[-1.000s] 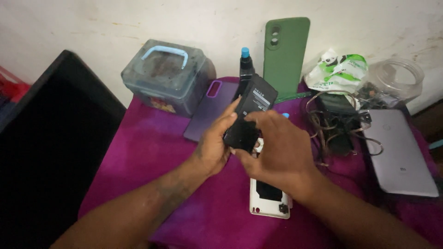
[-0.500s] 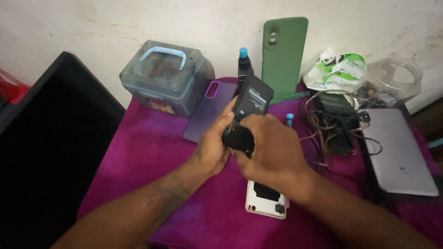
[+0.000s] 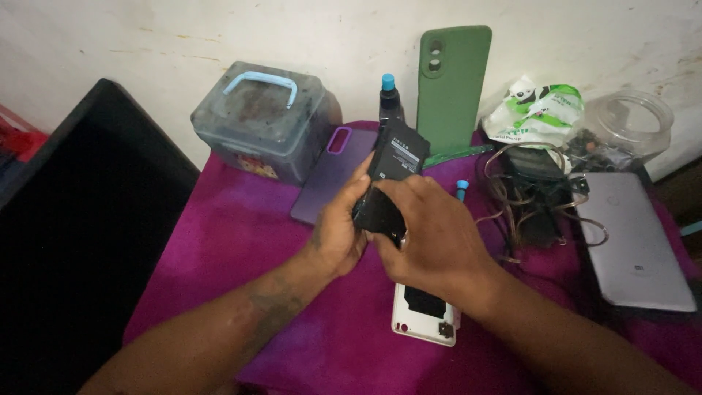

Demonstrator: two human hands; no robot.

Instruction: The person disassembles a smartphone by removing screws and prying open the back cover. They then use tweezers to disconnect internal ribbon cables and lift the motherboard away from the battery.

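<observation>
Setting: a table draped in a magenta cloth, seen from above by the person at work, with a pale wall behind.
Left hand: fingers curled around the lower left edge of a black phone battery, thumb pressed against its side.
Right hand: clasped over the lower end of the same battery, fingers wrapped on it from the right.
Battery position: lifted clear of the cloth, tilted upright between both hands near the middle of the table, its label end pointing toward the wall.
Opened phone: a white handset lying face down on the cloth directly under the right wrist, its back off and a dark inner panel showing.
Progress: judging by how things lie, the phone is already open and the battery is out of it and in hand; nothing is seated in the phone yet, and its back is not on.
Behind the hands: a purple phone case flat on the cloth, a green phone case leaning on the wall, a small dark bottle with a blue cap.
Left side: a clear lidded box with a blue handle; a black screen at the table's edge.
Right side: tangled cables, a silver device, a clear jar, a white and green pouch.
</observation>
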